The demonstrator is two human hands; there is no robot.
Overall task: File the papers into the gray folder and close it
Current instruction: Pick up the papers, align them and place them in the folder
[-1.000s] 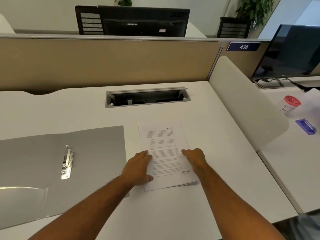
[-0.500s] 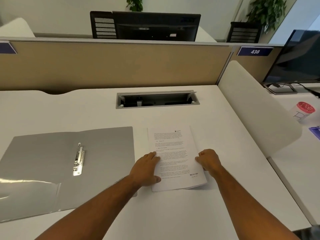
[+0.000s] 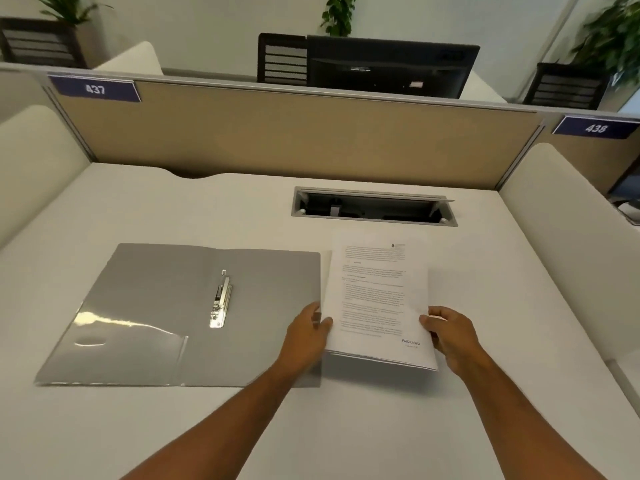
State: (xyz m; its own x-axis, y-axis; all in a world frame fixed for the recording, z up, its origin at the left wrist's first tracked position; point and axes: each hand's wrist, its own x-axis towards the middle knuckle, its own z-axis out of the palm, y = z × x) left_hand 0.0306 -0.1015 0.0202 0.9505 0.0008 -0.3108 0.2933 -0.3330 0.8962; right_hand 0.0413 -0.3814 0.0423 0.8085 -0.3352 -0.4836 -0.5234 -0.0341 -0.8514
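Observation:
A stack of printed white papers (image 3: 377,299) is raised off the white desk, its near edge casting a shadow below. My left hand (image 3: 306,332) grips the stack's left edge and my right hand (image 3: 446,329) grips its right edge, thumbs on top. The gray folder (image 3: 152,306) lies open and flat on the desk to the left of the papers. A metal fastener clip (image 3: 220,299) runs along its middle fold, and a clear pocket (image 3: 114,344) covers the lower part of its left half. The stack's left edge overlaps the folder's right edge.
A recessed cable tray (image 3: 374,211) is set into the desk (image 3: 346,427) just behind the papers. A tan partition (image 3: 294,133) closes the back, with cream side dividers left (image 3: 38,157) and right (image 3: 561,216). A dark monitor (image 3: 388,65) stands beyond the partition.
Both hands have gone from resting on the papers to gripping the stack's side edges, and the stack has come up off the desk. The head camera has turned left.

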